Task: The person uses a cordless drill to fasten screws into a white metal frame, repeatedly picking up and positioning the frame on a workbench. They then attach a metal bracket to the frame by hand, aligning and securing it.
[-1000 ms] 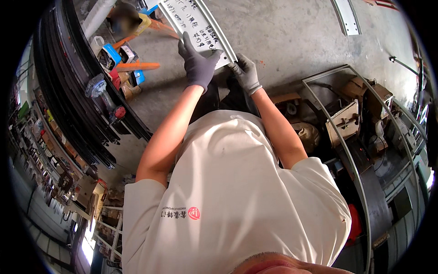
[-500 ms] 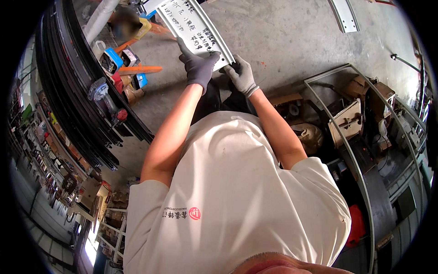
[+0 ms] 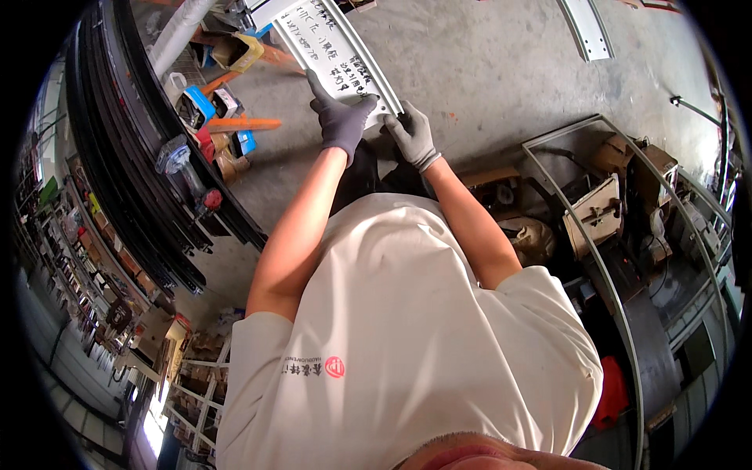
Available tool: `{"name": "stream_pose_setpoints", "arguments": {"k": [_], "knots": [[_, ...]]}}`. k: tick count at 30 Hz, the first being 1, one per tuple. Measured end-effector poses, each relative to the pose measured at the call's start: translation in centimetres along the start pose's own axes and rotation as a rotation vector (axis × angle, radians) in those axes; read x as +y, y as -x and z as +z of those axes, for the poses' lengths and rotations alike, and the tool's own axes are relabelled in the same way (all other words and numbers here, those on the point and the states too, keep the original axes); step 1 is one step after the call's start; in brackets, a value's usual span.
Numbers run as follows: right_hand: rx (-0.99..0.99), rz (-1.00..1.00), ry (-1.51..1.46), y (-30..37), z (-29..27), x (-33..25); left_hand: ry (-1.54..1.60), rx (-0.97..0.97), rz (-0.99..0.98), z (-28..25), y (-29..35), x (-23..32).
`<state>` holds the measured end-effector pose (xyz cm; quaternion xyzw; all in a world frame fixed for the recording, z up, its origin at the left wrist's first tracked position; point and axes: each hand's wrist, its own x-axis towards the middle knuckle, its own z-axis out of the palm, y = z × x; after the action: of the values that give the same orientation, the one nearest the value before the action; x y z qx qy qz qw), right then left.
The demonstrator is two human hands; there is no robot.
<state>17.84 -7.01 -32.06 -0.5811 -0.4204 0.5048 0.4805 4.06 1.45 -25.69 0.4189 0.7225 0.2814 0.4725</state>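
Observation:
A long white metal profile (image 3: 325,48) with raised side rails and dark handwriting runs from the top edge down toward my body. My left hand (image 3: 341,121), in a dark grey glove, grips its near end from the left, the thumb lying across the top face. At the near right corner, my right hand (image 3: 413,139) in a light grey glove is closed around the edge of the same profile. The fingertips beneath the profile are hidden. The far end passes out of view at the top.
Long dark profiles (image 3: 117,157) are stacked at left, with a clear-wrapped tool (image 3: 174,157) on them. Orange supports (image 3: 243,124) and small boxes (image 3: 196,106) sit beyond. Another white profile (image 3: 587,31) lies on the concrete floor (image 3: 478,63). A metal frame (image 3: 603,266) stands right, around cardboard boxes (image 3: 615,153).
My right hand has shifted slightly at the profile's near corner, its fingers now closer around the edge. My left hand keeps its hold, and the profile has barely moved.

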Motion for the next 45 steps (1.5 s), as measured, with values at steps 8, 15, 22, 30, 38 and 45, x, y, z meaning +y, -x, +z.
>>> {"name": "stream_pose_setpoints", "arguments": {"k": [8,15,22,30,38,45], "knots": [[0.021,0.062,-0.154,0.0,0.7,0.2,0.005,-0.014,-0.037,0.0,0.6,1.2],[0.131,0.113,-0.24,-0.3,2.4,2.4,-0.063,-0.011,-0.026,-0.4,0.5,0.9],[0.145,0.203,-0.273,-4.1,0.2,-1.9,0.021,-0.084,-0.025,0.7,-1.4,5.6],[-0.085,0.236,-0.143,6.6,3.6,-0.1,-0.026,0.09,-0.009,-3.1,5.0,-3.1],[0.238,0.209,-0.192,6.5,6.6,2.4,0.218,0.024,-0.029,-1.8,3.2,-6.5],[0.169,0.079,-0.016,6.6,4.5,3.2,0.132,0.008,-0.179,-2.0,6.3,0.2]]}}
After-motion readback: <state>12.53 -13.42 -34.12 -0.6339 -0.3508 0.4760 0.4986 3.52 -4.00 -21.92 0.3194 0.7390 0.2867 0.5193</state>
